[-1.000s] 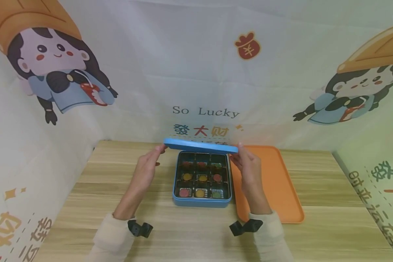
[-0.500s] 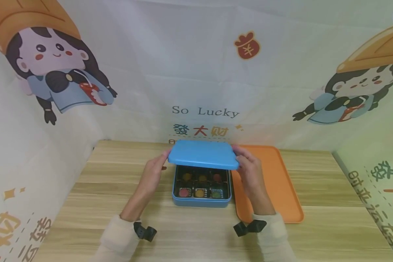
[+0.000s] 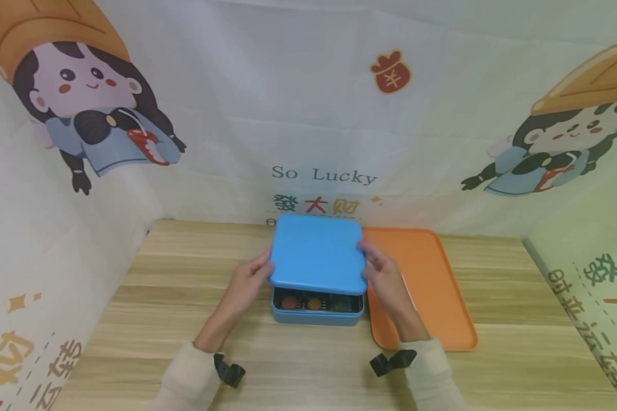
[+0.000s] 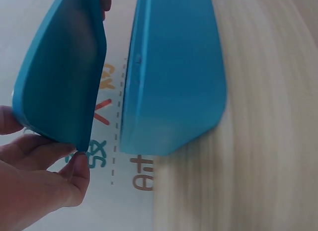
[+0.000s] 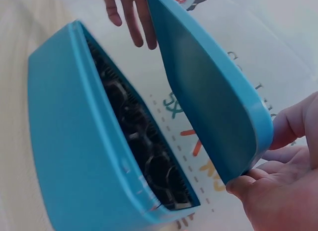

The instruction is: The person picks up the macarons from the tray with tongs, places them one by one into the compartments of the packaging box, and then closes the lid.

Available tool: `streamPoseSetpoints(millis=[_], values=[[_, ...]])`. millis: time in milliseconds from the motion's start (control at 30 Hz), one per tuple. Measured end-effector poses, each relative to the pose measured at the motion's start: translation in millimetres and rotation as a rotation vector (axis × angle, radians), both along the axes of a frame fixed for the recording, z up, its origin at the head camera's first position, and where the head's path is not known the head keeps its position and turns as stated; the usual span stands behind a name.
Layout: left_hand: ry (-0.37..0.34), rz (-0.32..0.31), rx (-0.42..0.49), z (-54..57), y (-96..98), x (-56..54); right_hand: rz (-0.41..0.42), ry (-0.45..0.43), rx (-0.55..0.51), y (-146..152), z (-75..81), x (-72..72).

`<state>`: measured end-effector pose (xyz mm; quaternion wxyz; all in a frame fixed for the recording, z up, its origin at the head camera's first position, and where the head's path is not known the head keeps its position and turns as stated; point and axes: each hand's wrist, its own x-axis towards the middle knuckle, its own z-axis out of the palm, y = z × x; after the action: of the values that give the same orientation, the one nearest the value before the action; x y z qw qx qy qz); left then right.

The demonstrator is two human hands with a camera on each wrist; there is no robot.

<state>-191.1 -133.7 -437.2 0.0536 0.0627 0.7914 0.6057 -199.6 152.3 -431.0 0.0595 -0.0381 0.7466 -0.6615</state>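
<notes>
A blue lid (image 3: pixel 319 251) hangs tilted above the blue box (image 3: pixel 317 317), apart from its rim, as both wrist views show. My left hand (image 3: pixel 249 278) grips the lid's left edge between thumb and fingers. On the opposite edge, my right hand (image 3: pixel 387 278) holds it the same way. Through the front gap I see a black divided insert (image 3: pixel 301 303) with round candies in its front row, among them a reddish one (image 3: pixel 289 302), a yellow one (image 3: pixel 314 303) and a green one (image 3: pixel 341 306). The lid hides the rows behind.
An orange tray (image 3: pixel 434 297) lies on the wooden table (image 3: pixel 185 274) just right of the box, partly under my right hand. Behind the table hangs a printed white cloth (image 3: pixel 308 103). Each wrist carries a small black camera mount.
The lid has come down and toward me over the box, turning from edge-on to nearly flat. Both hands moved with it, and the back rows of candies are now covered.
</notes>
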Motion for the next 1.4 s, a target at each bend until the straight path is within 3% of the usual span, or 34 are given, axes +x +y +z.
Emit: streamPoseSetpoints(millis=[133, 433, 800, 1400], values=[[0.000, -0.027, -0.023, -6.3, -0.3, 1.3, 0.010, -0.031, 0.081, 1, -6.0, 0.0], [-0.047, -0.054, -0.047, -18.0, 3.6, 3.4, 0.054, -0.032, 0.087, 1, -20.5, -2.5], [0.015, -0.058, -0.133, -31.8, 9.3, 7.7, 0.058, -0.015, 0.119, 2, -31.3, -0.2], [-0.022, -0.047, -0.195, -35.7, 11.4, 14.5, 0.048, 0.020, 0.188, -1, -40.2, 6.0]])
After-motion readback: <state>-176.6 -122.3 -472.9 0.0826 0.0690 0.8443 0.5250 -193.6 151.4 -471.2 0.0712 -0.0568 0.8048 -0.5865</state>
